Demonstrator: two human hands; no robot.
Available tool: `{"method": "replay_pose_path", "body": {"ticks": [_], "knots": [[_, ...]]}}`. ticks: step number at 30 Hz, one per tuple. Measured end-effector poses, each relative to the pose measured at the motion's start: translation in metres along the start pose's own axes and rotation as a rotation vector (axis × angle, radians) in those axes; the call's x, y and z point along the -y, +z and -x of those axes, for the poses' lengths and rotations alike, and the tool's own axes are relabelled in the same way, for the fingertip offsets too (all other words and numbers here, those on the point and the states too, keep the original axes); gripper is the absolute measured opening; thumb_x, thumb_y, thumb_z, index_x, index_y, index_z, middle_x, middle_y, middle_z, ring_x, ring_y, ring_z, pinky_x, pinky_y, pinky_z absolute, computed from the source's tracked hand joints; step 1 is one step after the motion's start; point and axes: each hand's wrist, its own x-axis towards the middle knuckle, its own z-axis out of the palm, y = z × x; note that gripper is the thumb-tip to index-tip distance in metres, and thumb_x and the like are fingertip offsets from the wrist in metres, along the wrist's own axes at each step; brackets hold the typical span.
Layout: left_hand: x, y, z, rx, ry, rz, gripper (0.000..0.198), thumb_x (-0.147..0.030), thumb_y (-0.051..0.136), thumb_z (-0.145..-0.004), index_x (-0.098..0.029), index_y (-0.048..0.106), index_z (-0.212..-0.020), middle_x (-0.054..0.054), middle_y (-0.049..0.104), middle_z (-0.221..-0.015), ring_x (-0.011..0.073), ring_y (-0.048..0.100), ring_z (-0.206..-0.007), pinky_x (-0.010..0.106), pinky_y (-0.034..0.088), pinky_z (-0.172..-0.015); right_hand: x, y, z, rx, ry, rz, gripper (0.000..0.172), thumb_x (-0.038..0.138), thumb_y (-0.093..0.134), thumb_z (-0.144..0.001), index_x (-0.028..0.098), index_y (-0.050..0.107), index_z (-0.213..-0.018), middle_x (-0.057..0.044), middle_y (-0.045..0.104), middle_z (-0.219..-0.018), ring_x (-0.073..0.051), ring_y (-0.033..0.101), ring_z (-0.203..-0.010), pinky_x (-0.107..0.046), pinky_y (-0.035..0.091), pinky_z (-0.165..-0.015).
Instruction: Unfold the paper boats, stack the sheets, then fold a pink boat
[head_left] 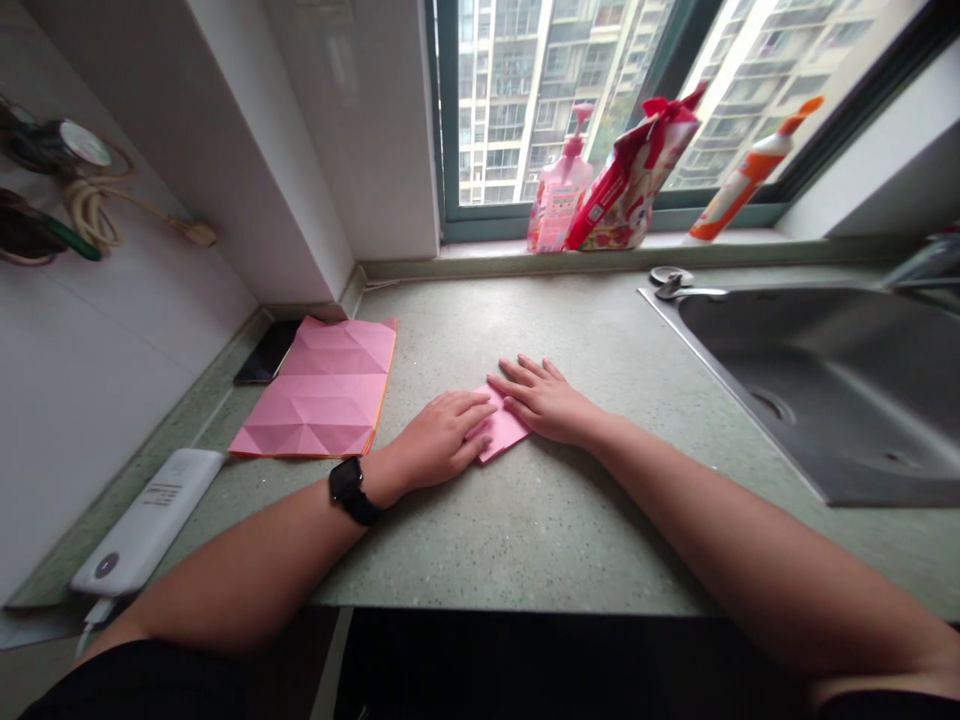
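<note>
A small folded piece of pink paper lies flat on the speckled green countertop. My left hand, with a black watch on its wrist, rests on the paper's left side, fingers stretched over it. Across its upper right part lies my right hand, palm down with fingers spread. Both hands touch the paper, and their fingers cover part of it. Left of my left hand is a creased pink sheet with orange paper edges showing beneath it.
A dark phone lies partly under the creased sheet. A white power bank with a cable sits at the left edge. On the right is a steel sink. A pink pump bottle, a red bag and an orange-white bottle stand on the windowsill.
</note>
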Motion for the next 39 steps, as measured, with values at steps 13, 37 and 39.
{"method": "replay_pose_path", "body": {"ticks": [13,37,39], "knots": [[-0.001,0.009,0.0,0.199,-0.171,-0.238,0.071,-0.048,0.027,-0.116,-0.014,0.025,-0.178,0.014,0.028,-0.182,0.0318,0.018,-0.173,0.062,0.006,-0.139,0.042,-0.002,0.017,0.037,0.044,0.004,0.078,0.067,0.035,-0.11,0.022,0.037,-0.175,-0.012,0.031,-0.182,-0.041,0.022,-0.17,-0.067,0.022,-0.136],[0.003,0.004,0.003,0.208,-0.207,-0.23,0.087,-0.07,0.032,-0.111,-0.013,0.025,-0.177,0.02,0.024,-0.183,0.0373,0.017,-0.172,0.061,0.013,-0.137,0.04,0.015,0.019,-0.004,0.17,0.006,0.097,0.084,0.037,-0.101,0.024,0.032,-0.176,-0.015,0.029,-0.183,-0.047,0.017,-0.17,-0.072,0.017,-0.136],[0.003,0.005,0.003,0.187,-0.203,-0.229,0.089,-0.072,0.032,-0.11,-0.012,0.025,-0.177,0.021,0.026,-0.182,0.0364,0.017,-0.172,0.06,0.013,-0.138,0.041,0.014,0.019,-0.005,0.168,0.007,0.097,0.084,0.036,-0.101,0.024,0.032,-0.177,-0.015,0.028,-0.183,-0.047,0.017,-0.17,-0.072,0.017,-0.136]]}}
